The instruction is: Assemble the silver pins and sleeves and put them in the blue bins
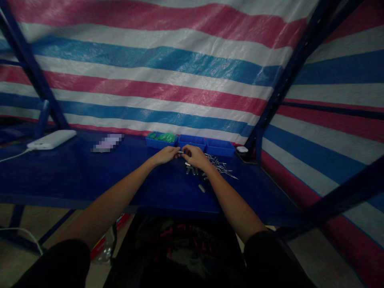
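My left hand and my right hand meet over the blue table, fingers pinched together on a small silvery metal piece held between them. Under and beside my right hand lie several small metal sleeves, and one lies apart nearer to me. A heap of thin metal pins spreads to the right of that hand.
Three blue trays stand in a row behind my hands: the left one holds green parts, then the middle and right trays. A white power bank with a cable lies far left. A striped tarp and blue frame posts surround the table.
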The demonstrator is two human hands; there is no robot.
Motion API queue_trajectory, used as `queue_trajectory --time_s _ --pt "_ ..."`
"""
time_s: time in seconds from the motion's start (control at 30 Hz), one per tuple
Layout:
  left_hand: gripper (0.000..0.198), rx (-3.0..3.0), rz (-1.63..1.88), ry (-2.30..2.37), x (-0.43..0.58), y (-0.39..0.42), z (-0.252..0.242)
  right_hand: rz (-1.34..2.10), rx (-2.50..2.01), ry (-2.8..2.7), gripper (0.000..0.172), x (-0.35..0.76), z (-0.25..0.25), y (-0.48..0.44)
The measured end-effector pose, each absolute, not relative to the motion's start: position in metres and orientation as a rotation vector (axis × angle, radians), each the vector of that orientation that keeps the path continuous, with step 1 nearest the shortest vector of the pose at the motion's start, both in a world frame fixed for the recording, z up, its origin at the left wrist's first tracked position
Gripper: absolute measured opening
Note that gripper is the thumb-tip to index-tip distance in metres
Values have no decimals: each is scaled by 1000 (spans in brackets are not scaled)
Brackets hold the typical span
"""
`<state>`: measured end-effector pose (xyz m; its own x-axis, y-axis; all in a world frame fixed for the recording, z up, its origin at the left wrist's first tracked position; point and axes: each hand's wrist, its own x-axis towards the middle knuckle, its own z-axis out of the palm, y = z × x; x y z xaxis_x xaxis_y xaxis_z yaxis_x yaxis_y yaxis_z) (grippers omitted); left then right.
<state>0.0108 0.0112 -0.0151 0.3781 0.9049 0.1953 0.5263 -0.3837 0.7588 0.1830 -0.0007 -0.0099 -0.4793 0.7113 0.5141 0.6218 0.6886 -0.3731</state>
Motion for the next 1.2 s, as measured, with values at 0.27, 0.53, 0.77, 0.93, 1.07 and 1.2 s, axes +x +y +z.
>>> queue_trajectory --time_s 0.27,0.53,0.77,0.93,1.07,1.2 --pt "32 2301 1053 1107 16 1 -13 116 -1103 -2140 28 187 -5 -1" --pt "19 2403 1088 1146 16 5 -15 184 -1074 -2136 25 184 -4 -4" --pt "36 2145 983 1055 17 3 -9 181 -945 -2136 24 186 -3 -5" --pt "42 2016 921 1049 20 5 -14 143 -951 -2100 16 191 2 3" --pt "34 2368 721 1109 22 3 -20 -29 -1132 -1922 20 207 4 26" --pt "25 2587 542 1083 26 0 -24 -133 -1295 -1846 29 223 -2 40"
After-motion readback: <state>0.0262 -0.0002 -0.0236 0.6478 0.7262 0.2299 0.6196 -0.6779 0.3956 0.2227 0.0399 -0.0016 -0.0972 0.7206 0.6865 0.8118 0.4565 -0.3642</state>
